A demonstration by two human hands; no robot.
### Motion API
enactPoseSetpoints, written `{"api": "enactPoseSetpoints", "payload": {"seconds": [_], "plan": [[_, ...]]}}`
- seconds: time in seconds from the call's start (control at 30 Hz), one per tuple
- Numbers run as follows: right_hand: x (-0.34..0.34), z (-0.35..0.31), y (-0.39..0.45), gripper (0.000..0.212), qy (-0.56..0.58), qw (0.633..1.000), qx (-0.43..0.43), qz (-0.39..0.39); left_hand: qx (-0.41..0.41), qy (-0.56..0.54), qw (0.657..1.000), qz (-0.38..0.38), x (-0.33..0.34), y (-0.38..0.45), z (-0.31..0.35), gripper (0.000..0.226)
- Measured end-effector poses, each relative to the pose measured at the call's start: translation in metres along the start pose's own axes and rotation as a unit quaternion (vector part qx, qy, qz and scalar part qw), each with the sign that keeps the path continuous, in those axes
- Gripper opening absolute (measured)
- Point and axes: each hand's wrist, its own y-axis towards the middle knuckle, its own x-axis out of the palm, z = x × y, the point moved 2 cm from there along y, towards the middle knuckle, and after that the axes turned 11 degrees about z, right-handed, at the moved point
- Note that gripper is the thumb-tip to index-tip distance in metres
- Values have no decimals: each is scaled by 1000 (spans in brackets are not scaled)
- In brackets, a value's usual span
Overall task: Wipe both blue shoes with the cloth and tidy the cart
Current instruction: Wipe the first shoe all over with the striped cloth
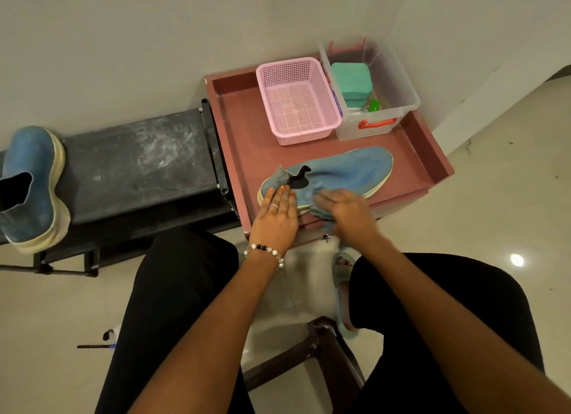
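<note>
1. Nearest us are our two bare forearms, reaching forward over dark-trousered knees towards a reddish cart (429,154) set against the wall.
2. Our left hand (276,216), a beaded bracelet at its wrist, lies flat with fingers spread on the heel end of a blue shoe (340,171), pinning it down and closing round nothing.
3. Our right hand (346,211) presses a bluish cloth (321,211) against the shoe's near side at mid-length; the fingers seem loosely curled over the cloth, though blur makes the grip hard to judge.
4. The shoe lies on the cart's near edge, its long axis running from heel at left to toe at far right. The unwiped length therefore stretches rightward and away from the cloth, so we judge the right hand the better placed to sweep it.
5. Farther back on the cart stand a pink basket (298,100) and a clear box (375,86).
6. The second blue shoe (32,185) rests well apart on a dark bench (139,163) to the left.
</note>
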Motion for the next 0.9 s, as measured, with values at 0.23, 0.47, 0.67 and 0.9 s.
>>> {"api": "enactPoseSetpoints", "payload": {"seconds": [0.23,0.47,0.67,0.9], "plan": [[-5,-35,10,40,-58,977,201,-28,-16,-7,998,-54,-3,7,3,48],[-21,38,-7,56,18,994,109,-28,-15,-7,996,-83,-8,8,2,51],[-14,-23,14,29,-99,974,201,-37,-47,-3,993,-106,-13,11,5,63],[-10,14,0,67,75,993,86,-35,-34,-6,993,-116,-19,13,4,50]]}}
